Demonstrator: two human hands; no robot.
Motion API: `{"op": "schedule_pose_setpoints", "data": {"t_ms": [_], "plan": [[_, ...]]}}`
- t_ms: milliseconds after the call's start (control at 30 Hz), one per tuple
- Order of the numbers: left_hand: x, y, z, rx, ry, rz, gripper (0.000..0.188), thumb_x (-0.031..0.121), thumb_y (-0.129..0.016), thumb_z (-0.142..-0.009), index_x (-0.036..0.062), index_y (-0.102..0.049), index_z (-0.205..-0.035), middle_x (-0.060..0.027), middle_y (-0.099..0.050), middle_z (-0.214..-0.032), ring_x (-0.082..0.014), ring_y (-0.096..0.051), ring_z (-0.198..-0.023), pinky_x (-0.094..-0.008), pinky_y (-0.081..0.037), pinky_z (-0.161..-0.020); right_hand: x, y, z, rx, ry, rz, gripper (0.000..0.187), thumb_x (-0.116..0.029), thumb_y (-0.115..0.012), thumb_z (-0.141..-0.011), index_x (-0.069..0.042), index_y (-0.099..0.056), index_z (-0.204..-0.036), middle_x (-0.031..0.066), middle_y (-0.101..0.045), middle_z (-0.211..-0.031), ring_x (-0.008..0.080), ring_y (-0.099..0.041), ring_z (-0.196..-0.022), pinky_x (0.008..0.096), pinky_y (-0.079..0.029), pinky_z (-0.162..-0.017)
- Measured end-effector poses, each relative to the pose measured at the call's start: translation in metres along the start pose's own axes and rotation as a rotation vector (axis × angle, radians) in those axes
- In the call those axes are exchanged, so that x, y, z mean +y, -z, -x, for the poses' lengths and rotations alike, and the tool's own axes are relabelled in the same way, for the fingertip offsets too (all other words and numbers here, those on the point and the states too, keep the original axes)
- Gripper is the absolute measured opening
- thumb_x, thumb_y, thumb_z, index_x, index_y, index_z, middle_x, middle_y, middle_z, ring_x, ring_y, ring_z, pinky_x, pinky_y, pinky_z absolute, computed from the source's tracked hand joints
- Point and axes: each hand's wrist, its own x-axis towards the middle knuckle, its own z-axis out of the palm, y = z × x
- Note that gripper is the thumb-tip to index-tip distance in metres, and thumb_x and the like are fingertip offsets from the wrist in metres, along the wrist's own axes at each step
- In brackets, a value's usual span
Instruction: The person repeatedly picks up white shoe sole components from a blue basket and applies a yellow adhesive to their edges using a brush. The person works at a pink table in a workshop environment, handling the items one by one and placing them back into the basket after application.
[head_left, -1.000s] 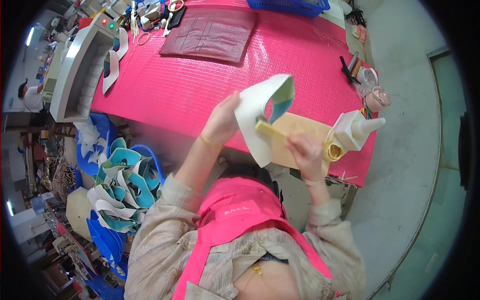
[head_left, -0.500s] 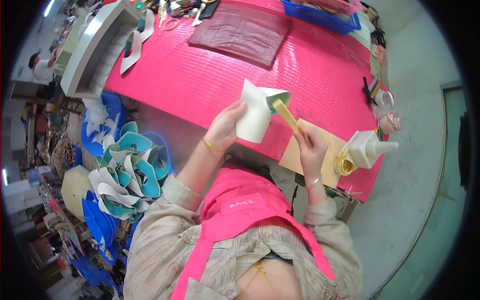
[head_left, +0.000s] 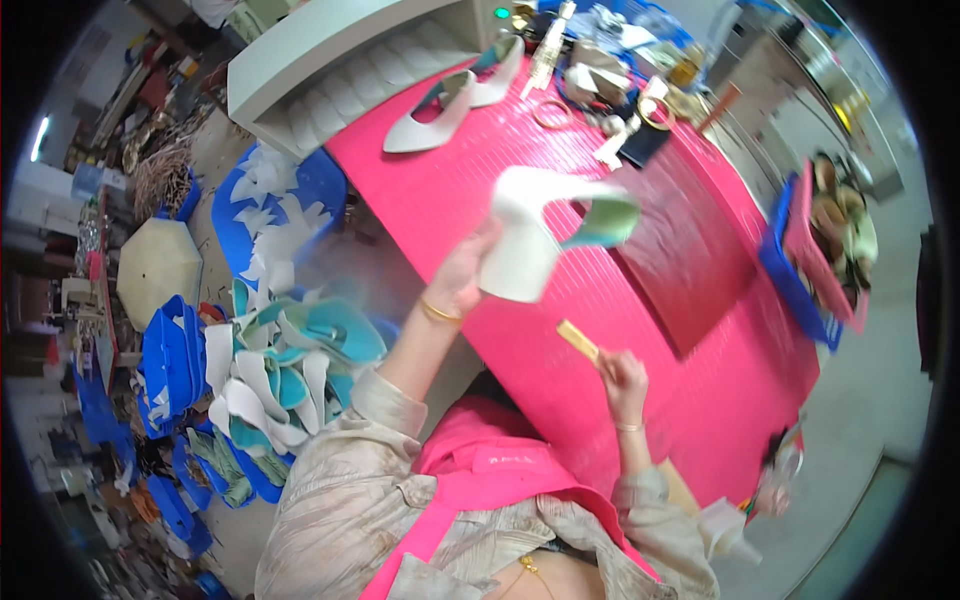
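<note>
Raised over the near edge of the pink table is a white shoe upper (head_left: 520, 262) with pale green lining, curved into an open loop. My left hand (head_left: 465, 268) grips it by its left side, fingers partly behind it. Lower and to the right, my right hand (head_left: 624, 378) is closed round a flat yellow brush (head_left: 577, 341), its tip pointing up and left, apart from the upper. Two similar white uppers, one in front (head_left: 432, 115), lie on the table beside the grey machine. Some motion blur softens the held upper.
A grey box-shaped machine (head_left: 345, 62) stands at the far left of the pink table (head_left: 560, 290). A dark red sheet (head_left: 685, 255) lies right of centre. A blue basket (head_left: 785, 255) sits at the right edge. Piled uppers (head_left: 290, 370) are at my left; a white bottle (head_left: 728, 530) is lower right.
My view has swung left. The brush, which was at the upper's green-lined edge, is now away from it, lower down. The upper is still in my left hand.
</note>
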Motion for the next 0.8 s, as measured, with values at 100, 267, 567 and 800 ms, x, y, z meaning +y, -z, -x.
{"op": "schedule_pose_setpoints", "data": {"t_ms": [100,267,567,800], "plan": [[0.11,0.064,-0.066,0.045,-0.095,-0.107,0.026,0.015,-0.048,-0.086,0.0037,-0.05,-0.109,-0.0097,-0.057,-0.104,-0.0194,-0.057,-0.093,-0.0334,-0.048,-0.08,-0.002,-0.026,-0.045,0.009,-0.174,-0.198,0.012,-0.005,-0.065,-0.071,-0.004,-0.06,-0.082,0.0044,-0.052,-0.067,0.0144,-0.049,-0.059,0.027,-0.037,-0.055],[0.241,0.221,-0.13,0.181,-0.117,-0.377,0.027,0.014,-0.049,-0.086,0.0011,-0.05,-0.109,-0.0097,-0.058,-0.102,-0.0185,-0.057,-0.094,-0.0304,-0.045,-0.084,-0.006,-0.051,-0.104,-0.069,-0.429,-0.341,0.013,0.001,-0.063,-0.072,0.002,-0.059,-0.084,0.0052,-0.051,-0.068,0.0102,-0.049,-0.062,0.0211,-0.039,-0.055],[0.271,0.266,-0.131,0.618,-0.301,-0.908,0.031,0.012,-0.058,-0.079,-0.0017,-0.055,-0.107,-0.0086,-0.06,-0.098,-0.0141,-0.056,-0.089,-0.0247,-0.043,-0.077,-0.025,-0.079,-0.102,-0.331,-0.24,-0.296,0.017,0.0,-0.065,-0.07,0.0,-0.06,-0.086,0.007,-0.052,-0.067,0.0122,-0.047,-0.057,0.0246,-0.037,-0.05],[0.222,0.3,-0.091,0.683,-0.569,-0.281,0.02,0.005,-0.057,-0.077,-0.0026,-0.059,-0.096,-0.0124,-0.06,-0.091,-0.0195,-0.058,-0.085,-0.0324,-0.047,-0.072,-0.028,-0.056,-0.045,-0.363,-0.23,-0.234,0.018,-0.001,-0.066,-0.07,0.0,-0.06,-0.087,0.002,-0.047,-0.064,0.0074,-0.036,-0.053,0.0229,-0.029,-0.046]]}}
